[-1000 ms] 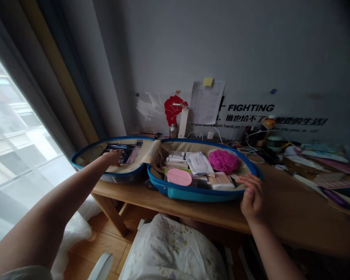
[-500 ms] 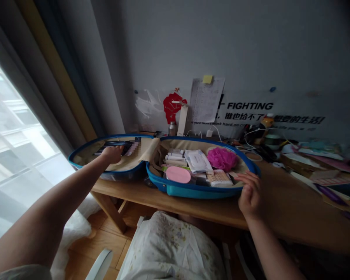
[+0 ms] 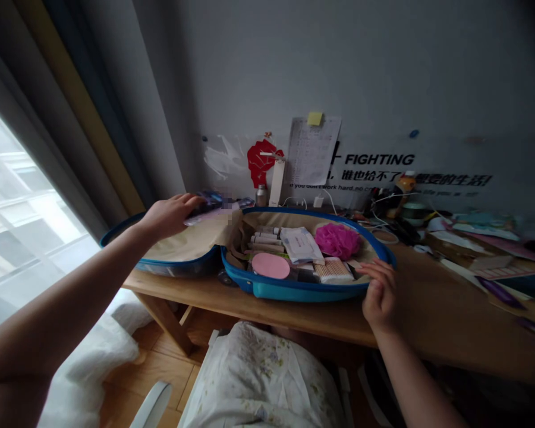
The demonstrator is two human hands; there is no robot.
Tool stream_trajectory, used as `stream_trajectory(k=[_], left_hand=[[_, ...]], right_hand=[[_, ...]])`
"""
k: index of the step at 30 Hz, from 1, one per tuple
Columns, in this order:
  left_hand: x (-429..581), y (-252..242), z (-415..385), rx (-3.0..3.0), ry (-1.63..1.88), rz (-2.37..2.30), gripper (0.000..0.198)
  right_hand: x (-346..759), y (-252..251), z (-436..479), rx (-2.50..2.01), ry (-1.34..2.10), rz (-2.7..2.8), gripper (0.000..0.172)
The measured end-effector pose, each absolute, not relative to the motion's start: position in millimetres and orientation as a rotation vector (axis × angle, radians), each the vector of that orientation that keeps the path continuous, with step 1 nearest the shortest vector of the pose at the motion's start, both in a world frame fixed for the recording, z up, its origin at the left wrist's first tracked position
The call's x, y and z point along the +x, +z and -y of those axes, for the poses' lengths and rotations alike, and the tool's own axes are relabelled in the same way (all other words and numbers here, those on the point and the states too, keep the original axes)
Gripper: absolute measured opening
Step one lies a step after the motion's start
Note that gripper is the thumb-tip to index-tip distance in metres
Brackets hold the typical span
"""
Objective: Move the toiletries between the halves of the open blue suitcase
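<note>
On the table lies an open blue suitcase (image 3: 310, 293) with a beige lining, its two halves spread side by side. My left hand (image 3: 170, 214) is closed on a dark, purplish flat packet (image 3: 209, 205), blurred and partly pixelated, lifted above the left half. My right hand (image 3: 380, 291) rests at the right half's near right rim, fingers loosely extended and apart, holding nothing visible. That half holds a pink oval item (image 3: 270, 266), a white packet (image 3: 301, 245), a magenta bath puff (image 3: 337, 240), a pack of cotton swabs (image 3: 333, 270) and several small white tubes (image 3: 266, 240).
Behind the suitcase stand a white lamp (image 3: 276, 181) and a silver bottle (image 3: 261, 195). Cables, bottles and papers crowd the wooden table (image 3: 432, 315) at the right. A curtain (image 3: 66, 107) and window are at the left; a white chair armrest (image 3: 151, 405) is below.
My left hand has raised the dark packet out of the left suitcase half, up and slightly right, baring the lining. My right hand has stayed at the rim.
</note>
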State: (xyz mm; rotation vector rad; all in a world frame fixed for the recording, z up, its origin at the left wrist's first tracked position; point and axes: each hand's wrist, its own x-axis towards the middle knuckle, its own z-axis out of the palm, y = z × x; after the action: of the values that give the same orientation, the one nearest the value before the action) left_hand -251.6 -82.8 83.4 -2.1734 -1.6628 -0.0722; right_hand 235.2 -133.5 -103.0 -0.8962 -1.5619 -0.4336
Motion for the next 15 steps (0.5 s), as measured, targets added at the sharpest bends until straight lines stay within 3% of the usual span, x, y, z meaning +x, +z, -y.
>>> stream_trajectory(k=[8,15], left_hand=[[-179,55,74,-2.653,-0.005,0.922,0.041],[-155,36,48,-2.639,0.091,0.719,0.042]], right_hand=[[235,-102,134,-0.879,-0.441,1.578,0.036],[235,-103,134,-0.849,-0.45,1.586,0.034]])
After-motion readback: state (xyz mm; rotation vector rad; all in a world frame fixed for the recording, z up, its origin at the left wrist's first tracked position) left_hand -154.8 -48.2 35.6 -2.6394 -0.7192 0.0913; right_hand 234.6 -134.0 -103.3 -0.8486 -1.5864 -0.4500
